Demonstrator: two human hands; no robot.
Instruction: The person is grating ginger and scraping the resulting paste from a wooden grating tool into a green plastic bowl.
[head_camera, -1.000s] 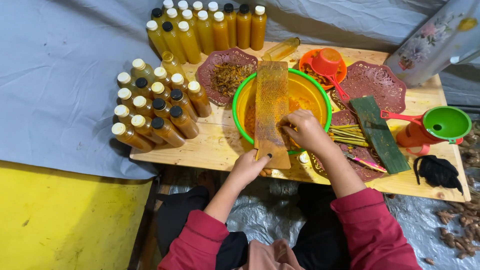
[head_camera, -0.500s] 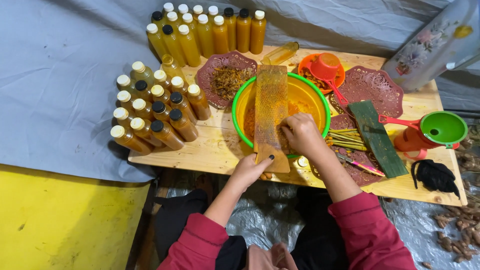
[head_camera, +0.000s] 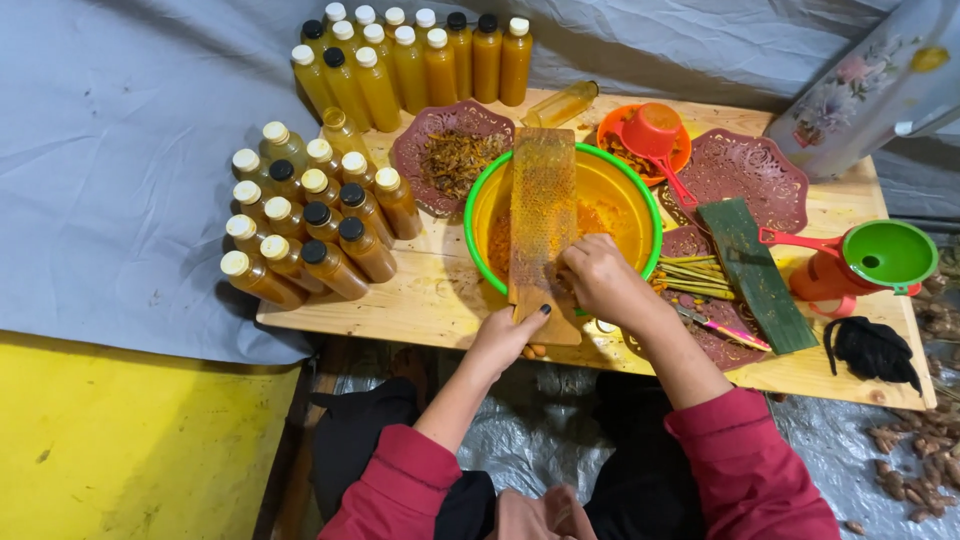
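Since the earlier frame the right hand (head_camera: 598, 280) had slid a little down the long wooden grater board (head_camera: 542, 225), nearer its lower end, while the left hand (head_camera: 512, 335) had stayed clamped on the board's handle at the table edge. The board lay slanted across the green-rimmed yellow plastic basin (head_camera: 620, 190), its top end resting on the far rim. The right hand's fingers were clenched against the grating face, apparently on a small piece of root, though the piece itself was hidden under the fingers. Orange pulp had gathered in the bottom of the basin and stained the board, so a fair amount of grating looked done; how much of the piece remained could not be told, and a few small roots (head_camera: 536, 351) lay just below the left hand. To the left stood a cluster of filled amber bottles with white and black caps (head_camera: 310, 225), with another row (head_camera: 415, 55) at the far side of the pale wooden table (head_camera: 430, 300). A dark red embossed plate of dried shreds (head_camera: 450, 155) sat beside the basin, and a green funnel (head_camera: 888, 255) rested on a red jug at the right
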